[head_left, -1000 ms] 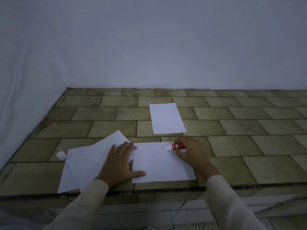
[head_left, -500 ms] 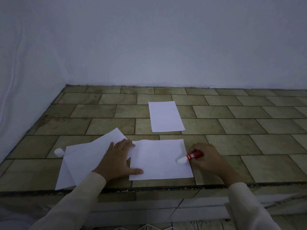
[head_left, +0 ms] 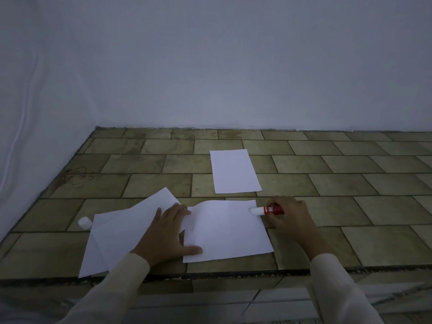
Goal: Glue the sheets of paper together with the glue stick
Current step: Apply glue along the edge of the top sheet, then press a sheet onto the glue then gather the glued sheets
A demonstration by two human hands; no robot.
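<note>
At the far left of the tiled bench, a small white cap is seen lying on its side, just beside the far left corner of a pile of loose sheets. These sheets are overlapped and skewed, with one corner pointed away towards the wall. The left hand is laid flat across the right part of the pile, its fingers straight and slightly spread; nothing is gripped by it. Its fingertips and its thumb are pressed onto the left edge of the middle sheet, which is spread on the bench near the front edge, its far left corner slightly lifted. Beyond that sheet, apart from it and nearer the wall, a single far sheet is laid flat. At the far right corner of the middle sheet the glue stick is held nearly level, its white tip set on the paper and its red body pointed to the right. The red body is gripped by the right hand, whose fingers are curled round it.
</note>
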